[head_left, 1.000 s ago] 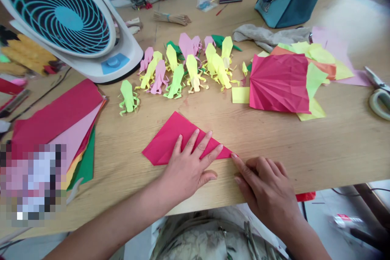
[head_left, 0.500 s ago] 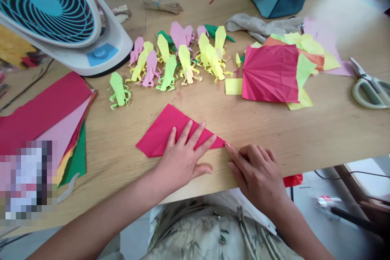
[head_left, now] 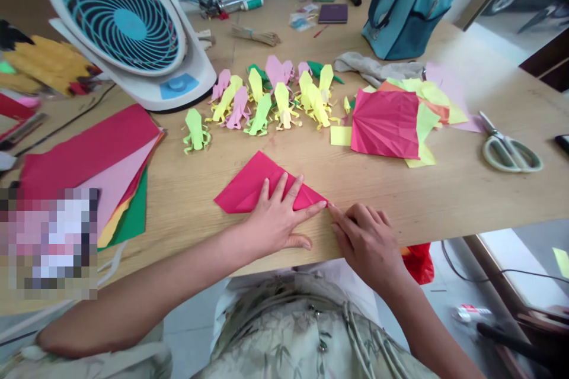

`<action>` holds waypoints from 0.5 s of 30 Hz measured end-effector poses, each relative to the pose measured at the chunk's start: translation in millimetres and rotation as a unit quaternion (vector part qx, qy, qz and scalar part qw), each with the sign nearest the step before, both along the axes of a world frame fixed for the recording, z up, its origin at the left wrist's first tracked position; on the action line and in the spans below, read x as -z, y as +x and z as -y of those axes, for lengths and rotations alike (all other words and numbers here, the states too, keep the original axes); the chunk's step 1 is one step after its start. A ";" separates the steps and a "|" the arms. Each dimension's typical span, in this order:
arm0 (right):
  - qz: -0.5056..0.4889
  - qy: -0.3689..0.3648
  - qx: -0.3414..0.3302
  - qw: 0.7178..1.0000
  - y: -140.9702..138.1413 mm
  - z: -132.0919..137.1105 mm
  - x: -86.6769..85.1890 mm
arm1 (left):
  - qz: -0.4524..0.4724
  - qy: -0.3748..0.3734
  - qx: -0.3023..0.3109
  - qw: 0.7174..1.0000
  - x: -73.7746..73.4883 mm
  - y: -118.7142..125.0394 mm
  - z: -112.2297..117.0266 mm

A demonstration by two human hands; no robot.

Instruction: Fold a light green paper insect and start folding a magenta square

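Note:
A folded sheet of red paper (head_left: 242,189), narrowing to a point on its right, lies flat on the wooden table. My left hand (head_left: 278,216) rests on it palm down with spread fingers, pressing it to the tabletop. At the pointed right tip, my right hand (head_left: 367,240) has its thumb and index finger together on the paper, the other fingers curled in. Beyond the paper stand several folded paper frogs or similar figures, among them a light green one (head_left: 194,130), a yellow one (head_left: 283,106) and a pink one (head_left: 237,108).
A white fan (head_left: 133,29) stands back left, above stacked coloured sheets (head_left: 95,148). A creased red sheet (head_left: 386,121) tops a loose paper pile at right, with scissors (head_left: 507,145) beyond it. A grey cloth (head_left: 373,67) and a blue bag (head_left: 402,12) sit behind.
The camera view has shifted, so more of the table's back shows. My left hand's little finger now reaches closer to the paper's right tip; my right hand stays at that tip.

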State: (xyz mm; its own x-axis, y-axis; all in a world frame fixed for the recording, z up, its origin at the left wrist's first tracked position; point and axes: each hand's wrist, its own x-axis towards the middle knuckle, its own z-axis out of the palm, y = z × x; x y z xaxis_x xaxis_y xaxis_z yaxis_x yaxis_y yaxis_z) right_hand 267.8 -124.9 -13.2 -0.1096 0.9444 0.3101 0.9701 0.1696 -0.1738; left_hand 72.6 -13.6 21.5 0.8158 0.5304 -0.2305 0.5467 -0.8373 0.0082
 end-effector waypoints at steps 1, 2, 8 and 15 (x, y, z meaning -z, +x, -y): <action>0.006 0.001 0.000 1.000 0.2 0.2 -0.1 | 0.002 -0.002 0.000 1.000 0.1 -0.1 0.0; 0.012 0.002 0.001 1.000 0.4 0.4 -0.4 | 0.005 -0.003 0.000 1.000 0.4 -0.4 0.0; 0.055 0.014 -0.006 0.998 1.1 1.7 -1.9 | 0.033 -0.005 0.000 0.999 5.0 -2.2 -0.1; 0.056 0.033 -0.002 0.998 6.0 6.3 8.9 | 0.043 -0.028 -0.002 0.999 6.9 -4.3 -0.6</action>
State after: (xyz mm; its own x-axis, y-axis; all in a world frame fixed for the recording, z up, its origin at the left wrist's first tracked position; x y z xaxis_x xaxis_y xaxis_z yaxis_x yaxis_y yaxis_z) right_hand 273.8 -131.1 -22.1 -0.1513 0.9216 0.3575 0.9821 0.1813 -0.0518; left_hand 68.3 -12.9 14.6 0.8322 0.5214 -0.1887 0.5447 -0.8323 0.1025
